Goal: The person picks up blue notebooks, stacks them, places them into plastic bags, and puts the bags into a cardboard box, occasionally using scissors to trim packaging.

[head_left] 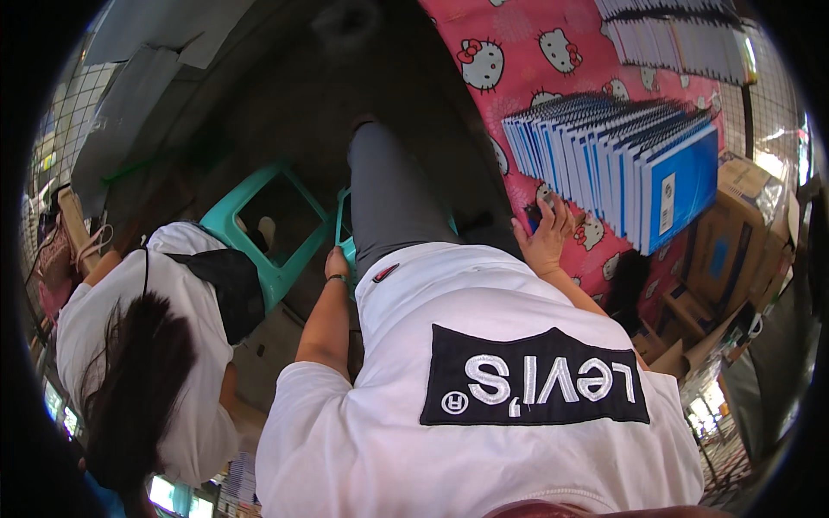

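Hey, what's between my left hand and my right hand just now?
In the head view, your grey trousers and the lower part of your white shirt lie between your left hand and right hand.

Notebooks (604, 164) lie on the table (527, 22) at right, with boxes (725, 242) farther right and a stool (275, 274) left.

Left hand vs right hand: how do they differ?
Left hand is at the edge of a teal stool; right hand is by the edge of the pink tablecloth.
Left hand's fingers are mostly hidden; right hand's show, bent.
Left hand has a dark wristband; right hand shows none.
Both are ungloved.
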Action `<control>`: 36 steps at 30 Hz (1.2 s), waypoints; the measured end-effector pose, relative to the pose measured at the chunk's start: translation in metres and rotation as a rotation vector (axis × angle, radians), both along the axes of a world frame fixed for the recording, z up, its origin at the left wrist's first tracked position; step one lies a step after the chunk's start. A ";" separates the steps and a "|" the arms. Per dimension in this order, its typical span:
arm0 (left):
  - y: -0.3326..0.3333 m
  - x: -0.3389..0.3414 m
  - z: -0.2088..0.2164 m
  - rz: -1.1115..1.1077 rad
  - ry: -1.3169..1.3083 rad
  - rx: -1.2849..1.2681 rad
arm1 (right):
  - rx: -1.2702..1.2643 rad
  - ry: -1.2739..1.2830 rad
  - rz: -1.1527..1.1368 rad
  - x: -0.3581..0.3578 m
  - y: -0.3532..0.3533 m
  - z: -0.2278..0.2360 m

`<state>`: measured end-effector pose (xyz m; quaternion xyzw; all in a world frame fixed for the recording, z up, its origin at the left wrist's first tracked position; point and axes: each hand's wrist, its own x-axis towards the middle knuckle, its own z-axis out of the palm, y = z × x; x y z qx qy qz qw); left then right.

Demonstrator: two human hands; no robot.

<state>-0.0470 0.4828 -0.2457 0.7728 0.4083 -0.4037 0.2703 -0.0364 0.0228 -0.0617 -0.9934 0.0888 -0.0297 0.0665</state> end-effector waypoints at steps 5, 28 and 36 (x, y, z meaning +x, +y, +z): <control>0.007 -0.047 -0.023 -0.063 0.229 0.082 | -0.051 0.033 0.025 -0.006 -0.007 -0.009; 0.051 -0.075 -0.018 0.384 0.171 -0.690 | 0.019 -0.163 0.064 -0.004 0.000 -0.003; 0.024 -0.029 0.010 0.404 -0.200 -0.892 | -0.027 -0.067 0.055 -0.031 -0.016 0.020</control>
